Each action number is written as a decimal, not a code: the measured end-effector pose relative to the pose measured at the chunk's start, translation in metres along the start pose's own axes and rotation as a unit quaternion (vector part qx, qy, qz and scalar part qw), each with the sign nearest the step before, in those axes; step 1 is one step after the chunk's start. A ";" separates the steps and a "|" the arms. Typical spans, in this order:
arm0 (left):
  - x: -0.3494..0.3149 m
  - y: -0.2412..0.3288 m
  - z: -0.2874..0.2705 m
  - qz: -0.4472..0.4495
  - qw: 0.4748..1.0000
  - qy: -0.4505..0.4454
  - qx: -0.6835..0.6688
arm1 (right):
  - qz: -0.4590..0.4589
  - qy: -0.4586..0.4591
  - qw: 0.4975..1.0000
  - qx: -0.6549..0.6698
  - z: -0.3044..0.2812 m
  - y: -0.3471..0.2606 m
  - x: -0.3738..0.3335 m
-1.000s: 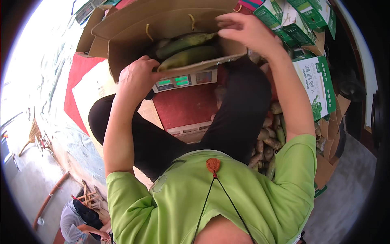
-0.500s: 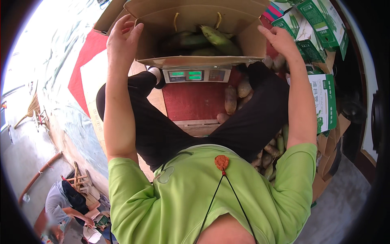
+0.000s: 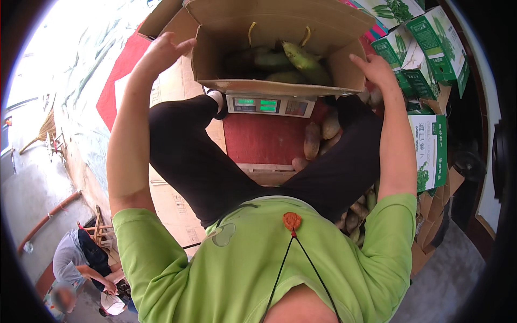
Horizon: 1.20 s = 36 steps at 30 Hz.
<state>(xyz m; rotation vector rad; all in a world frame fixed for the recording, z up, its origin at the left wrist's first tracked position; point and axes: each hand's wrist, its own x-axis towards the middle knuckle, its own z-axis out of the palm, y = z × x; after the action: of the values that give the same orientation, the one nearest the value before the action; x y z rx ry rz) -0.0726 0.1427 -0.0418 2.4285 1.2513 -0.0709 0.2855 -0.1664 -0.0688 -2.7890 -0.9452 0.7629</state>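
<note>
An open brown cardboard carton (image 3: 280, 86) stands on a digital scale (image 3: 269, 105) with a lit green display. Several long green radishes (image 3: 305, 62) lie inside, the paler one on top, the others in shadow. My left hand (image 3: 161, 55) is at the carton's left side, its fingers stretched out, the tip of the thumb close to the corner flap. On the other side is my right hand (image 3: 376, 69), thumb out toward the right edge and the other fingers spread beside it. Neither hand grips anything.
Loose radishes (image 3: 312, 140) lie on the red floor covering (image 3: 258, 141) by my right leg, several more beside my hip. Green-and-white cartons (image 3: 428, 151) are piled on the right. A broom (image 3: 46, 132) leans at the left; another person (image 3: 72, 264) bends over at lower left.
My left hand has drawn back to the left from the carton's edge, its fingers straighter. The right hand stays near its side. The carton sits slightly lower and further right in view.
</note>
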 end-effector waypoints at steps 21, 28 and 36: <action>0.036 -0.008 0.039 -0.073 0.990 -0.119 0.025 | 0.044 -0.037 0.997 -0.050 -0.019 -0.034 -0.011; 0.003 -0.045 -0.051 -0.094 0.989 -0.056 -0.101 | -0.112 0.064 0.981 -0.143 -0.066 -0.108 -0.019; -0.124 -0.168 -0.118 -0.154 0.970 0.138 -0.127 | -0.239 0.145 0.956 -0.085 -0.065 -0.271 -0.097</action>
<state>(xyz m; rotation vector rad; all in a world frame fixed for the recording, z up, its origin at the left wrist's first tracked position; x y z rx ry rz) -0.2957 0.1780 0.0394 2.0593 1.6413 0.3305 0.1039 -0.0020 0.0964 -2.5278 -1.5895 0.2052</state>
